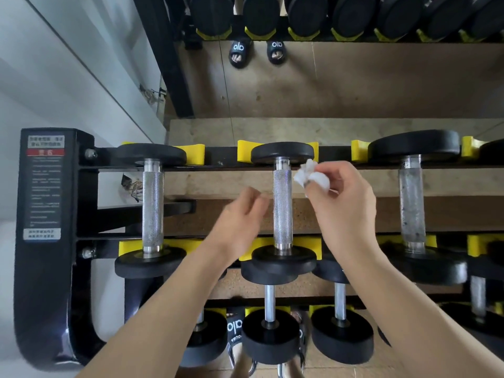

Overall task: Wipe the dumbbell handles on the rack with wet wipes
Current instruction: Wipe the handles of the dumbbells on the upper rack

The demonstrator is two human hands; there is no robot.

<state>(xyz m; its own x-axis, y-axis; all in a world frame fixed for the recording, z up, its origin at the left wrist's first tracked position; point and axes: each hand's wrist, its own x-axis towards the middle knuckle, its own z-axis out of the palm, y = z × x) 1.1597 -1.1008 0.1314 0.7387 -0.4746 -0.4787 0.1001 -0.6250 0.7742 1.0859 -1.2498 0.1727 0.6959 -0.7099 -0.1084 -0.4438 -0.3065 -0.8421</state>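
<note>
Your right hand [338,197] pinches a crumpled wet wipe [311,174] just right of the middle dumbbell handle [282,205] on the rack's [49,241] top tier. Your left hand [240,214], blurred, hovers left of that handle, fingers loosely curled, holding nothing.

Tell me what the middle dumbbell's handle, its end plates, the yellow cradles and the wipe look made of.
Handle: metal, likely chromed steel; bright, with a knurled grip.
End plates: matte black, probably rubber-coated; no shine.
Yellow cradles: smooth moulded plastic, by their even colour.
Wipe: thin white nonwoven cloth or paper, crumpled where the right hand pinches it.
</note>
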